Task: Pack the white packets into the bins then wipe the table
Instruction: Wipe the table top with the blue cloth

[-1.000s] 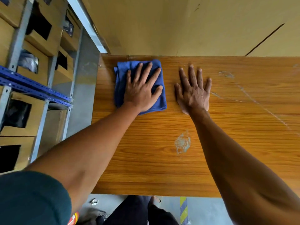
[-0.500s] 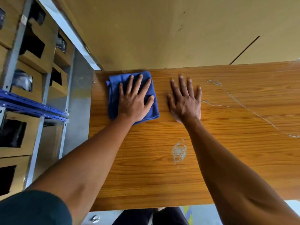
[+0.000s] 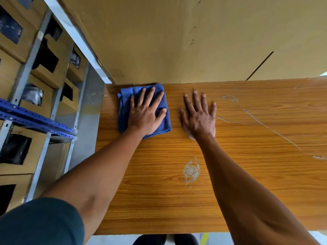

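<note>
A folded blue cloth (image 3: 126,103) lies at the far left corner of the wooden table (image 3: 247,183), against the wall. My left hand (image 3: 146,114) presses flat on the cloth with fingers spread. To its right, my right hand (image 3: 199,117) rests flat on the bare wood, fingers apart, holding nothing. No white packets are on the table. Cardboard bins (image 3: 46,66) with cut-out fronts sit on the shelf at the left.
A metal shelf rack with blue rails (image 3: 35,119) stands left of the table, across a narrow gap. A tan wall (image 3: 177,41) borders the table's far edge. Pale scuff marks (image 3: 192,171) and a long scratch (image 3: 265,126) mark the wood.
The view has tilted so the table sits lower in frame. Both hands stay flat; my left hand with the cloth has slid slightly toward the far left corner.
</note>
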### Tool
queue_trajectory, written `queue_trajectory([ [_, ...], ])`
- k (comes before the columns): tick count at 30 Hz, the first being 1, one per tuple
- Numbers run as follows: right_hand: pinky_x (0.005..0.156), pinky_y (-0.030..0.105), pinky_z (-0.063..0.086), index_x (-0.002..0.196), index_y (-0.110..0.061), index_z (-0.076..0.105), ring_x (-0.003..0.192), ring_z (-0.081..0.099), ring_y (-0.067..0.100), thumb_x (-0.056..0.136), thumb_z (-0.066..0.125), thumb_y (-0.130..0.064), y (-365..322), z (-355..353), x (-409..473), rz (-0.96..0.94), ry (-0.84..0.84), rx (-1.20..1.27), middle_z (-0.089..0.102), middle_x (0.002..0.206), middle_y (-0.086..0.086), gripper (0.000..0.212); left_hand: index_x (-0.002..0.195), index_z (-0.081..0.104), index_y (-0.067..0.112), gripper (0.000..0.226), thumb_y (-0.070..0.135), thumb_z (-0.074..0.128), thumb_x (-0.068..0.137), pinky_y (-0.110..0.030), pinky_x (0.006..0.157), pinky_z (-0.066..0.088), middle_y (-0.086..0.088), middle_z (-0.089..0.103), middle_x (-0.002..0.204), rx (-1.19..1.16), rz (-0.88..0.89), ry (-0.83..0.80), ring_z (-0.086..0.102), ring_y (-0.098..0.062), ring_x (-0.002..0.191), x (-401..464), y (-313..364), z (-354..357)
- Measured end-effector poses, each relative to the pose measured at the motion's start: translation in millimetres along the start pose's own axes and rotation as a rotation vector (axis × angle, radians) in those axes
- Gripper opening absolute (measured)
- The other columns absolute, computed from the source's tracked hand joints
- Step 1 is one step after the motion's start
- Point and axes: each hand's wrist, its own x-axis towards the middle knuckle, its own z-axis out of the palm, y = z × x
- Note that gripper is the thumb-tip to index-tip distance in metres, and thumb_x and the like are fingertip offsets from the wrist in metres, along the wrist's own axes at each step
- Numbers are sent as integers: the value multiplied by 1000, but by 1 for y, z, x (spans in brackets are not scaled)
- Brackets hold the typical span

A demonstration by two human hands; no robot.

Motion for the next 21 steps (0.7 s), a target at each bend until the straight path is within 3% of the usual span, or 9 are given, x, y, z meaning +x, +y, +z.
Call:
queue_trajectory([
  [7, 127, 64, 1, 167, -37, -8, 162, -14, 26, 107, 3, -64, 2, -2, -3, -8, -13, -2, -16, 175, -5, 67, 169, 12, 40, 72, 69, 26, 105, -65, 127, 10, 5, 1, 178, 16, -11, -10, 0, -28, 164, -114, 29, -1],
  [16, 127, 63, -1, 167, -36, -8, 162, -14, 27, 106, 2, -64, 2, 3, 1, -4, -5, -11, -16, 175, -3, 68, 167, 21, 39, 74, 72, 26, 101, -69, 124, 15, 1, 16, 177, -20, -168, 30, 14, -31, 162, -9, -9, -4],
  [21, 127, 64, -1, 167, -36, -9, 162, -14, 27, 106, 1, -64, 4, 4, -2, -7, -16, -19, -16, 175, -2, 68, 167, 22, 37, 72, 67, 33, 102, -69, 124, 16, -1, 19, 176, -10, -236, 109, 15, -32, 162, -61, 13, 5],
])
